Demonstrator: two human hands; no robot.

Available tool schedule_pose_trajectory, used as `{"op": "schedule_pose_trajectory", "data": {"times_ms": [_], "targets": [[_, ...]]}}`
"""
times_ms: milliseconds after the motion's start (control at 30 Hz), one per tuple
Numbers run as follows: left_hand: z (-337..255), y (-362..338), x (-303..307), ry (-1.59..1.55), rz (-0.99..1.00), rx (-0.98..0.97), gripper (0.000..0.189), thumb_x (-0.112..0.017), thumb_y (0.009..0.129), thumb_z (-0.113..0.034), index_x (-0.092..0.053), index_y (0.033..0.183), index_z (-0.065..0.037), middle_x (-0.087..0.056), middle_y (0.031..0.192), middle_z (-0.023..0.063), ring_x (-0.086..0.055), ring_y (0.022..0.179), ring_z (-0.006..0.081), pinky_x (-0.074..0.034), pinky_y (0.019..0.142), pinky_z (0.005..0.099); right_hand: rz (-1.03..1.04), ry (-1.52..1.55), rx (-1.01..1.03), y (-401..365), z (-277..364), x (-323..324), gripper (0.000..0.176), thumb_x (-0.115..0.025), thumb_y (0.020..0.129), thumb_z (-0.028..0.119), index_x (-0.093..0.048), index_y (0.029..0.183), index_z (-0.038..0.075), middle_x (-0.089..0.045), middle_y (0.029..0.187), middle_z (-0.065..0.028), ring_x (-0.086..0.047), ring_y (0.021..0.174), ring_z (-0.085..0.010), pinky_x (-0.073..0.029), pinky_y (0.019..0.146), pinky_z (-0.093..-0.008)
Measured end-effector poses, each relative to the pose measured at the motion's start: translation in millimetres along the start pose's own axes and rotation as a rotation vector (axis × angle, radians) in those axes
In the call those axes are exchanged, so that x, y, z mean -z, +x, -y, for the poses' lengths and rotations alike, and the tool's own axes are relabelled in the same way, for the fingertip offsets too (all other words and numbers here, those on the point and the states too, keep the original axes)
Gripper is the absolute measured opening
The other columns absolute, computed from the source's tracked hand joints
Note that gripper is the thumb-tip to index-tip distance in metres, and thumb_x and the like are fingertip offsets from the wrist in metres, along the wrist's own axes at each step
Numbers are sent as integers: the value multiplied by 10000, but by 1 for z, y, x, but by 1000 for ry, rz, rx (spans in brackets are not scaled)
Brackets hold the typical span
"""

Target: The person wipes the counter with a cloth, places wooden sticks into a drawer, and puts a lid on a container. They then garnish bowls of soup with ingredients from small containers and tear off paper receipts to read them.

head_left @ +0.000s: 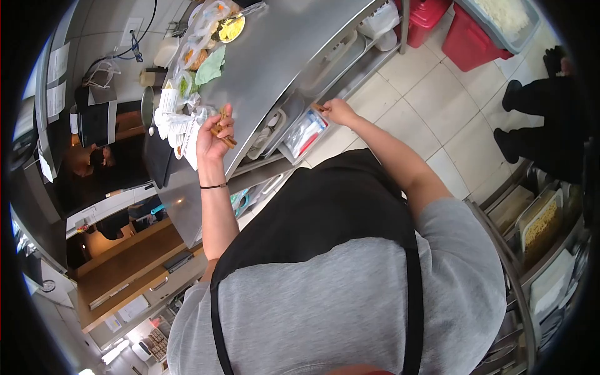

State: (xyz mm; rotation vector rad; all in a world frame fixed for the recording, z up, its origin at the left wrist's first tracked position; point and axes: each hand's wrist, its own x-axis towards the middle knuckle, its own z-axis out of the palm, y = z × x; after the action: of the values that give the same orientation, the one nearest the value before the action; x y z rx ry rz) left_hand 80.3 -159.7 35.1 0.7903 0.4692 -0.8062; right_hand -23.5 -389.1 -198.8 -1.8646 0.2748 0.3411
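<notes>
My left hand [214, 139] is closed around several small brown, wooden-looking pieces [224, 130], perhaps clothespins, over the edge of the steel table. Out to the right, my right hand [340, 112] pinches another small brown piece [320, 108]; the fingers hide part of it. Just below that hand, a clear plastic bin [305, 134] with blue, white and red packages sticks out from the shelf under the tabletop. White cups and crumpled plastic [181, 122] stand to the left of my left hand.
On the steel table [269, 56] lie a green leaf [210, 65], bagged produce and a bowl of yellow pieces [231, 29]. Red bins [465, 40] stand on the tiled floor. Another person's dark legs [540, 115] are at right, near a tray rack [540, 228].
</notes>
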Motion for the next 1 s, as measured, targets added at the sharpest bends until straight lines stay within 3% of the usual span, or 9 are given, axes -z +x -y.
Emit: {"op": "schedule_pose_trajectory", "data": {"times_ms": [100, 167, 300, 367, 433, 533, 700, 800, 1000], "targets": [[-16, -17, 28, 25, -4, -40, 273, -437, 802, -19, -401, 1064, 50, -511, 1084, 164, -440, 623, 130, -349, 393, 195, -48, -135, 168, -2, 4, -21, 217, -644, 708, 195, -620, 835, 22, -603, 753, -167, -584, 724, -296, -445, 642, -358], [-26, -30, 44, 37, -14, -143, 247, -437, 827, -37, -406, 1062, 34, -511, 1097, 157, -448, 616, 122, -345, 386, 190, -71, -159, 137, 7, 6, -45, 216, -643, 709, 198, -622, 835, 24, -603, 754, -166, -584, 729, -297, -447, 649, -363], [-46, -52, 78, 78, -21, -195, 202, -460, 864, -115, -458, 1042, -20, -561, 1014, 125, -452, 578, 92, -328, 374, 177, -79, -209, 262, 20, 2, -87, 202, -571, 701, 210, -628, 714, 16, -599, 781, -197, -578, 759, -327, -443, 701, -399], [-54, -58, 93, 89, -15, -180, 210, -464, 873, -152, -475, 1048, -37, -577, 941, 105, -435, 560, 81, -323, 375, 174, -25, -242, 217, 24, 10, -98, 191, -563, 700, 189, -627, 722, 10, -600, 791, -195, -577, 773, -332, -446, 704, -400], [-62, -61, 111, 51, 179, -77, 225, -457, 864, -124, -472, 1061, -18, -561, 921, 110, -417, 553, 87, -320, 380, 174, 31, -274, 171, 29, 18, -109, 180, -555, 700, 168, -625, 730, 5, -601, 801, -192, -577, 786, -337, -449, 706, -401], [-66, -68, 123, 38, 53, -68, 263, -438, 845, -88, -443, 1090, 9, -544, 925, 123, -406, 559, 101, -324, 385, 176, -26, -397, 230, 36, 26, -121, 163, -524, 706, 105, -606, 800, -1, -602, 816, -189, -575, 797, -347, -453, 702, -411], [-65, -75, 142, 41, 34, -78, 303, -416, 832, -60, -384, 1119, 32, -536, 994, 144, -419, 588, 121, -331, 390, 183, -281, -256, 174, 35, 47, -127, 275, -512, 722, 61, -486, 982, -25, -592, 821, -215, -569, 806, -369, -448, 708, -428], [-63, -81, 147, 41, -18, -97, 301, -417, 840, -50, -398, 1129, 36, -529, 1061, 145, -406, 590, 115, -325, 396, 185, -237, -210, 113, 33, 59, -128, 372, -598, 703, 131, -453, 1022, 6, -569, 883, -256, -550, 876, -378, -447, 750, -432], [-69, -82, 155, 59, -12, -78, 295, -409, 858, -71, -395, 1140, 13, -528, 1062, 141, -414, 595, 113, -324, 398, 183, -164, -268, 63, 15, 76, -127, 378, -562, 701, 66, -454, 1061, 27, -571, 916, -238, -544, 900, -374, -442, 759, -430]]}}
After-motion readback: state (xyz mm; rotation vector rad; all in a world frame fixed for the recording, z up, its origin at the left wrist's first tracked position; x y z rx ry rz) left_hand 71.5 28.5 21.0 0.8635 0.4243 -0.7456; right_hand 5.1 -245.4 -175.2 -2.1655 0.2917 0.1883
